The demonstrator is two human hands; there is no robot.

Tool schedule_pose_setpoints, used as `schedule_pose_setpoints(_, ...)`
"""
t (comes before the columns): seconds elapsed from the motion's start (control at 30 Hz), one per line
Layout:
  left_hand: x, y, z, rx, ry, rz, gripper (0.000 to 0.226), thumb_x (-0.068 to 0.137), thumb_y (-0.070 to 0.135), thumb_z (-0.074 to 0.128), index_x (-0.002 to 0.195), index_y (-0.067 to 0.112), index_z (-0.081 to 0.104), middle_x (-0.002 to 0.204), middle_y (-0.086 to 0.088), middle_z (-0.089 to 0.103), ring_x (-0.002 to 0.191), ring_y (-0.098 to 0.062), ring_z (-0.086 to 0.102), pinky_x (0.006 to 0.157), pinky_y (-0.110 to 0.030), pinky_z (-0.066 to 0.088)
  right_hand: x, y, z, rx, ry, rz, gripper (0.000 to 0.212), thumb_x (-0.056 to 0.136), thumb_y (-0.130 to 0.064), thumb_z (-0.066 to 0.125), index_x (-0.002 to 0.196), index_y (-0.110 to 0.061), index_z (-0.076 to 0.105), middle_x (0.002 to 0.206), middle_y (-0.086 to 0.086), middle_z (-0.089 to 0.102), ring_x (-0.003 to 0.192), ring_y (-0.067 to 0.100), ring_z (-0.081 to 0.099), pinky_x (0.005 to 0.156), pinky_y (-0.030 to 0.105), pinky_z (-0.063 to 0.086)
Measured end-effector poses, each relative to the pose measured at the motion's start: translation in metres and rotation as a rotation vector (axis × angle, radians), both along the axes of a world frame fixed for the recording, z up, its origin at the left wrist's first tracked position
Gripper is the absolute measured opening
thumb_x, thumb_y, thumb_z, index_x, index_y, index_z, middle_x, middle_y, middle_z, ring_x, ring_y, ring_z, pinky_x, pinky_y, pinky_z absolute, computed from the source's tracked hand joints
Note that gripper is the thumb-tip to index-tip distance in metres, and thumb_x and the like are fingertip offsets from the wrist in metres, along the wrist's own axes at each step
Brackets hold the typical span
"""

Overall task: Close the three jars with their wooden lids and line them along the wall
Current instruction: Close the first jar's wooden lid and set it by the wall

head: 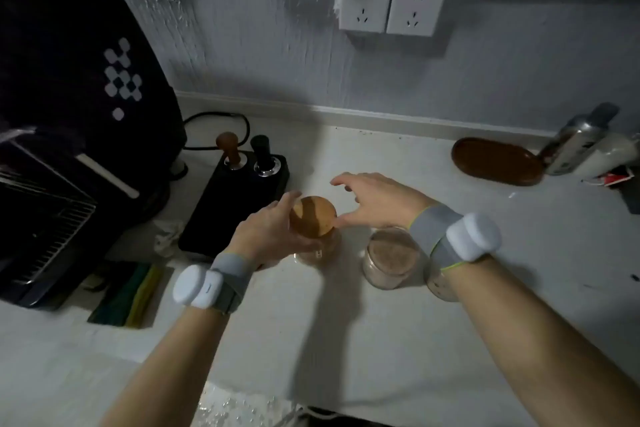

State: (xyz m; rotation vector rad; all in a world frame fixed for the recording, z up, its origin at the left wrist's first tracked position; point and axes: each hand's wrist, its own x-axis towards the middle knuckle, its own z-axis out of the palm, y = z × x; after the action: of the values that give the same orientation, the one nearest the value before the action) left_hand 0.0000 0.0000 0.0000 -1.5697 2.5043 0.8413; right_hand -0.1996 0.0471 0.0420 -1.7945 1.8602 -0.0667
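Note:
A glass jar [317,251] stands on the white counter with a round wooden lid [312,217] on its mouth. My left hand [273,236] wraps around this jar from the left. My right hand [377,199] hovers just right of the lid, fingers spread, thumb tip touching the lid's edge. A second jar [391,262] with brownish powder stands open to the right, without a lid. A third jar [440,282] shows only partly under my right wrist. No other wooden lids are visible.
A black coffee machine [69,114] fills the left side. A black tamper stand [239,198] sits behind the jars. A brown oval tray [497,161] and bottles [585,146] lie at the back right. Folded cloths [128,295] lie at the left. Wall sockets [393,7] hang above.

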Motion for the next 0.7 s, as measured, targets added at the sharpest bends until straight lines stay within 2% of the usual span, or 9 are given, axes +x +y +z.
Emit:
schedule_pose_setpoints(0.23, -0.003, 0.008, -0.033, 0.026, 0.151, 0.094, 0.107, 0.068, 0.048, 0.085, 0.152, 0.031, 0.022, 0.140, -0.008, 0.056, 0.120, -0.036, 0.060, 0.099, -0.047, 0.049, 0.023, -0.010, -0.026, -0.002, -0.008, 0.017, 0.094, 0.072, -0.050, 0.080, 0.150, -0.029, 0.032, 0.144, 0.006, 0.043, 0.128, 0.029, 0.047, 0.102, 0.041, 0.042)
schedule_pose_setpoints(0.4, -0.009, 0.010, -0.052, 0.015, 0.285, 0.195, 0.100, 0.060, 0.059, 0.087, 0.139, 0.028, 0.034, 0.127, 0.000, 0.064, 0.112, -0.032, 0.065, 0.085, -0.040, 0.050, 0.032, -0.013, -0.039, -0.052, 0.017, 0.043, 0.088, 0.071, -0.051, 0.079, 0.146, -0.030, 0.038, 0.140, 0.002, 0.047, 0.123, 0.027, 0.052, 0.097, 0.040, 0.045)
schedule_pose_setpoints(0.5, -0.012, 0.013, -0.060, 0.061, 0.348, 0.273, 0.099, 0.049, 0.066, 0.086, 0.128, 0.038, 0.033, 0.109, 0.012, 0.060, 0.102, -0.025, 0.066, 0.077, -0.036, 0.046, 0.037, -0.014, -0.044, -0.106, 0.065, 0.050, 0.092, 0.071, -0.057, 0.076, 0.148, -0.027, 0.036, 0.143, 0.001, 0.046, 0.123, 0.025, 0.052, 0.093, 0.038, 0.045)
schedule_pose_setpoints(0.57, -0.014, 0.014, -0.065, 0.093, 0.380, 0.322, 0.103, 0.040, 0.074, 0.083, 0.126, 0.043, 0.035, 0.110, 0.014, 0.061, 0.099, -0.018, 0.064, 0.080, -0.036, 0.048, 0.039, -0.015, -0.047, -0.136, 0.096, 0.057, 0.094, 0.070, -0.058, 0.075, 0.148, -0.024, 0.036, 0.143, 0.002, 0.046, 0.123, 0.026, 0.052, 0.092, 0.039, 0.045)
schedule_pose_setpoints(0.7, -0.019, 0.016, -0.074, 0.138, 0.448, 0.384, 0.107, 0.039, 0.071, 0.084, 0.132, 0.047, 0.038, 0.121, 0.012, 0.065, 0.113, -0.015, 0.064, 0.097, -0.046, 0.053, 0.040, -0.022, -0.044, -0.152, 0.163, 0.147, 0.092, 0.071, -0.051, 0.074, 0.150, -0.022, 0.037, 0.143, 0.004, 0.046, 0.125, 0.027, 0.050, 0.091, 0.040, 0.046)
